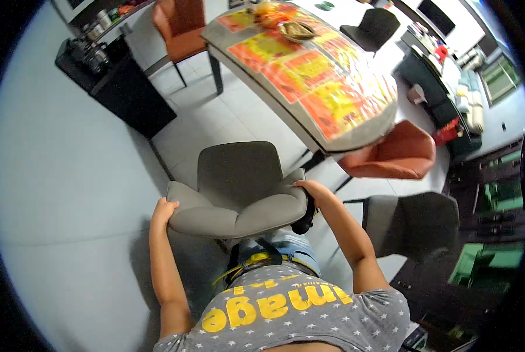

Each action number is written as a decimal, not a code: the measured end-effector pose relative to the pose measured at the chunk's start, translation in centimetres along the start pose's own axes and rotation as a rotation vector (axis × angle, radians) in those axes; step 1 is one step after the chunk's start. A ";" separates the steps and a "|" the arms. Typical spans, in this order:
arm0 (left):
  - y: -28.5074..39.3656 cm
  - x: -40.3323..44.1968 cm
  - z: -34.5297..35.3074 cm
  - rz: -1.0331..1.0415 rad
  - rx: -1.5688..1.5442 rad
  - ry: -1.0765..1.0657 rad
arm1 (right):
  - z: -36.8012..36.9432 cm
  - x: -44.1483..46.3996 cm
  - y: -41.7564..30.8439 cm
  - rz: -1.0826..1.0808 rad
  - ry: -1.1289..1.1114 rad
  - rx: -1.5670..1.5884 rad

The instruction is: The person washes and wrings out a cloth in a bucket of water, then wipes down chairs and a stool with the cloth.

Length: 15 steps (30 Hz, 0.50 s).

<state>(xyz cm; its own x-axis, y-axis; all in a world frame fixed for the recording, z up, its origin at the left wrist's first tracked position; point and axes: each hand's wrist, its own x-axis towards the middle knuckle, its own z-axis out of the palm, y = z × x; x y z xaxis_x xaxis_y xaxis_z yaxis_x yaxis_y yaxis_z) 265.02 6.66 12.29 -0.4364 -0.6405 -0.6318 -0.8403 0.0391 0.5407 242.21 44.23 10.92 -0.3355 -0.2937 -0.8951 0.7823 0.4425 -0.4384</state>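
Note:
A grey padded chair (239, 202) is directly in front of my body, its curved back toward me and its seat facing away. My left hand (165, 210) grips the left side of the backrest, with fingers partly hidden behind the edge. On the opposite side, my right hand (314, 190) is closed around the right edge of the backrest. The chair's legs are mostly hidden beneath it.
A dining table (274, 91) with a red and yellow cover stands ahead, a basket (296, 31) on it. Orange chairs (400, 154) and a dark grey chair (415, 223) surround it. A black cabinet (127, 88) and a wall (63, 176) are at the left.

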 end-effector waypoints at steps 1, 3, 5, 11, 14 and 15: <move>1.7 -1.8 1.0 0.034 0.059 -0.015 | -1.4 -0.7 1.4 0.004 0.024 0.027; 3.0 -2.9 3.4 0.094 0.138 -0.051 | -4.0 -2.4 4.1 0.002 0.068 0.087; 1.9 -1.9 6.3 0.084 0.080 -0.180 | -6.8 -4.6 7.1 0.027 0.178 0.062; 3.0 -10.6 14.1 0.151 0.076 -0.286 | -14.7 -9.7 16.4 -0.007 0.182 0.120; 3.7 -15.1 17.3 0.171 0.082 -0.282 | -17.7 -11.0 21.4 -0.109 0.145 0.171; 3.6 -16.1 18.1 0.172 0.089 -0.312 | -18.3 -11.9 22.6 -0.106 0.143 0.181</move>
<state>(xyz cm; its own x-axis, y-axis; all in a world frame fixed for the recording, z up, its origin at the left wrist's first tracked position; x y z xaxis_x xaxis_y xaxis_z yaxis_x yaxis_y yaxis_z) 263.21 30.97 14.31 -0.6391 -0.3550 -0.6823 -0.7649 0.2011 0.6119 254.30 73.25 10.16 -0.4815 -0.2016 -0.8529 0.8158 0.2526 -0.5203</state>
